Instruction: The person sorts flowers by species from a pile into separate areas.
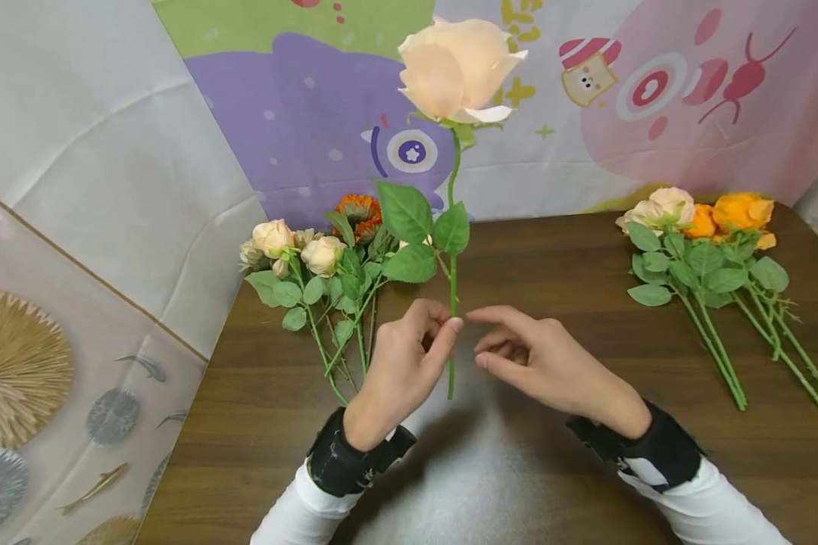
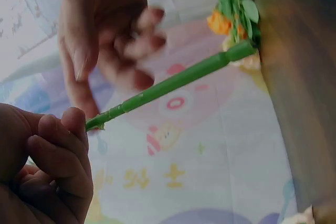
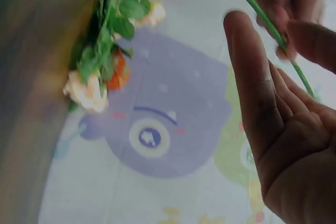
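A large pale peach artificial rose (image 1: 460, 72) stands upright in the head view, its green stem running down past several leaves. My left hand (image 1: 405, 363) pinches that stem between thumb and fingers, below the leaves. The bare lower end of the stem (image 2: 178, 80) sticks out past the left fingers in the left wrist view. Close by on the right is my right hand (image 1: 545, 359), its fingers loosely bent, holding nothing and apart from the stem. In the right wrist view the right hand (image 3: 294, 140) shows near the thin stem.
On the wooden table (image 1: 518, 265), cream roses (image 1: 323, 256) and orange flowers (image 1: 359, 212) lie at the left. More cream roses (image 1: 668, 208) and orange roses (image 1: 743, 212) lie at the right, stems toward the front. A cartoon-printed cloth (image 1: 327, 113) hangs behind.
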The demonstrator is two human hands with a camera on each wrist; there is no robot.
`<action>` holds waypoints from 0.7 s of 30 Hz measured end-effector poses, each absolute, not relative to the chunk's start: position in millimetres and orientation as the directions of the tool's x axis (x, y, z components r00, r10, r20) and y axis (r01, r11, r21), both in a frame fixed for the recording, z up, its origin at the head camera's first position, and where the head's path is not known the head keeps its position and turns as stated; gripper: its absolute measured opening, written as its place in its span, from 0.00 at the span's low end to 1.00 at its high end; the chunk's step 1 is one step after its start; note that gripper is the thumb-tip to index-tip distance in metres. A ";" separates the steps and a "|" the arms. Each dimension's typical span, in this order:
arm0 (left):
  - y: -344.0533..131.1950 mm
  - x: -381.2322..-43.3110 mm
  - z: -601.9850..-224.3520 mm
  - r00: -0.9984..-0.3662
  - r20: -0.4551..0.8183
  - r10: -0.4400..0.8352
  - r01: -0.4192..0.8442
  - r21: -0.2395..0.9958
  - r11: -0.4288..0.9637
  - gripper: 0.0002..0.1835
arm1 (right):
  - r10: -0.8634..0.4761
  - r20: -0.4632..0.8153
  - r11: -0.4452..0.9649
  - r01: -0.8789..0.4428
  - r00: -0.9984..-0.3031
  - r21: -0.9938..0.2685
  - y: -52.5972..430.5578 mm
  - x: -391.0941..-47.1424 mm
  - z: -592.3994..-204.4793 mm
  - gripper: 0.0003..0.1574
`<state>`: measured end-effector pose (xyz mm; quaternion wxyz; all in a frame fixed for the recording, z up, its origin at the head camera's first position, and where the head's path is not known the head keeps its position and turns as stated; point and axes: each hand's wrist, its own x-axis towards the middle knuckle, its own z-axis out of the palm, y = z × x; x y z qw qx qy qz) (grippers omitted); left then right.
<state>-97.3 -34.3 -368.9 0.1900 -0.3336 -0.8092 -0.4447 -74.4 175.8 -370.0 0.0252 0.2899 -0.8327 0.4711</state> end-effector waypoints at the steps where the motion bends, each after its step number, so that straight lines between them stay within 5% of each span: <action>1: -32.7 -95.7 -369.2 -0.705 0.600 0.379 0.710 0.601 0.368 0.04 | -0.462 0.329 0.366 -0.515 -0.824 -0.775 173.4 -73.9 -371.5 0.27; 9: -26.2 -90.8 -372.4 -0.684 0.605 0.407 0.724 0.629 0.282 0.03 | -0.390 0.495 0.286 -0.614 -0.776 -0.736 165.1 -72.1 -378.7 0.29; 21: -23.8 -91.2 -378.4 -0.674 0.605 0.423 0.730 0.633 0.258 0.05 | -0.380 0.496 0.250 -0.603 -0.781 -0.757 164.7 -72.3 -378.6 0.25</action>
